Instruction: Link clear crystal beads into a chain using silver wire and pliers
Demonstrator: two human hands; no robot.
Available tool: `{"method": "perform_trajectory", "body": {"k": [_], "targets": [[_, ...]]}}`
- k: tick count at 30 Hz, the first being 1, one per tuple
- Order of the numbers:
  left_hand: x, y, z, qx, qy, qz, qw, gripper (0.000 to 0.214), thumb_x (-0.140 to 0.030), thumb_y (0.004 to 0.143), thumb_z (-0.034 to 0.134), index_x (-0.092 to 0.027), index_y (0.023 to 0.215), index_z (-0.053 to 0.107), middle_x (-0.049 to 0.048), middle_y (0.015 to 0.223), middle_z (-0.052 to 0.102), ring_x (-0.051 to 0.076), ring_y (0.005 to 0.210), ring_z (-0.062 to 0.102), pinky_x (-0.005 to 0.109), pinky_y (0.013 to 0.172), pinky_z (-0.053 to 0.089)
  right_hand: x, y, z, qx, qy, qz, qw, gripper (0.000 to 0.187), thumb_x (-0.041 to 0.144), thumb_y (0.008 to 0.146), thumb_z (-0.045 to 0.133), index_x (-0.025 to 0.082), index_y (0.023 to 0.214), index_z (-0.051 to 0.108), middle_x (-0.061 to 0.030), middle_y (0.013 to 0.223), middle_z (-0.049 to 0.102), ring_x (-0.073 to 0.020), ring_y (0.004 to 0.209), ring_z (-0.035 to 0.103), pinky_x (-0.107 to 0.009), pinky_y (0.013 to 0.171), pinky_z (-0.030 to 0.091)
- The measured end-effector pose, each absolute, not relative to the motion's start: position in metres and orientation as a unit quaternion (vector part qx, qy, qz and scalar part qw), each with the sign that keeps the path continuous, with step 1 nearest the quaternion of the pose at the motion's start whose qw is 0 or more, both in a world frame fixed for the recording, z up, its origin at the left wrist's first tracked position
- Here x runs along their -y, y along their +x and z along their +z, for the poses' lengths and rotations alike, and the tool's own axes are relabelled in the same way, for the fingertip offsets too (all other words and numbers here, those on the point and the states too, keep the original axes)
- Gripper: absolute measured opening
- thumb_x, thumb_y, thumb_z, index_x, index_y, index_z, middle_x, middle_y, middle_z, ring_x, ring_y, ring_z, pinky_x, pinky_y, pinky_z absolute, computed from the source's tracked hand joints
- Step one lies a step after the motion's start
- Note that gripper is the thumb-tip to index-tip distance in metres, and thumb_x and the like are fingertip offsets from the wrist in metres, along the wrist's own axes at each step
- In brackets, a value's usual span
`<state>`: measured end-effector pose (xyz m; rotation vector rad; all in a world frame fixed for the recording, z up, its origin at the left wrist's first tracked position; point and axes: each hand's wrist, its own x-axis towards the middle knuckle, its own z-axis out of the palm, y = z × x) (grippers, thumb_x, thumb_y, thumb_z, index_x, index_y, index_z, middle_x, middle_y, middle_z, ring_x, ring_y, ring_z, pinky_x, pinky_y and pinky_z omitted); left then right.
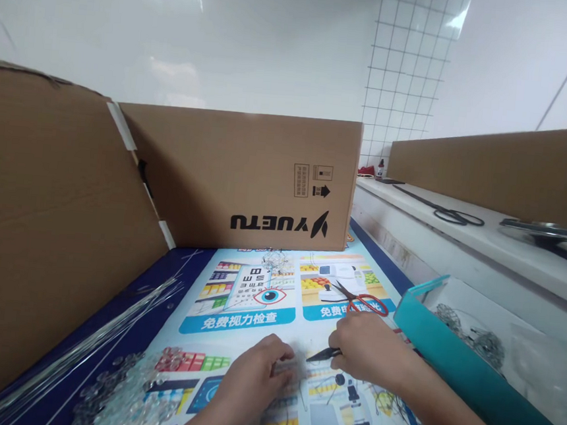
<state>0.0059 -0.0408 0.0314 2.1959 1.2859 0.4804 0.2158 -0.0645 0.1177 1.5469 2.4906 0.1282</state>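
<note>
My right hand [368, 349] is wrapped round a pair of needle-nose pliers [323, 355], whose dark pointed jaws face left toward my other hand. My left hand [264, 373] has its fingers curled in toward the thumb over the printed sheet. What it pinches is too small and faint to make out; a thin wire [302, 396] shows just beside its fingertips. Scissors with red handles [362, 303] lie just beyond my right hand. Clear and grey glass-like beads [133, 391] are heaped to the left of my left hand.
A bundle of straight wires [120, 320] lies along the left. Cardboard panels [247, 176] stand at the back and left. A teal box [472, 381] at right holds coiled wire [487, 349]. A wire tangle [275, 260] sits by the back panel. Black scissors [456, 216] rest on the white ledge.
</note>
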Motion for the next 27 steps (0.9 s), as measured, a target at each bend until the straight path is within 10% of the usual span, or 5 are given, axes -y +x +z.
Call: {"method": "perform_trajectory", "body": {"k": [27], "targets": [[0.079, 0.033, 0.038, -0.483, 0.864, -0.028, 0.137, 0.019, -0.021, 0.080, 0.044, -0.019, 0.084, 0.062, 0.0105, 0.092, 0.063, 0.028, 0.079, 0.063, 0.034, 0.062, 0.044, 0.064, 0.219, 0.112, -0.806, 0.563, 0.038, 0.179, 0.016, 0.028, 0.072, 0.062, 0.014, 0.075, 0.068, -0.0121, 0.073, 0.067, -0.0256, 0.072, 0.063, -0.030, 0.058, 0.040]]}}
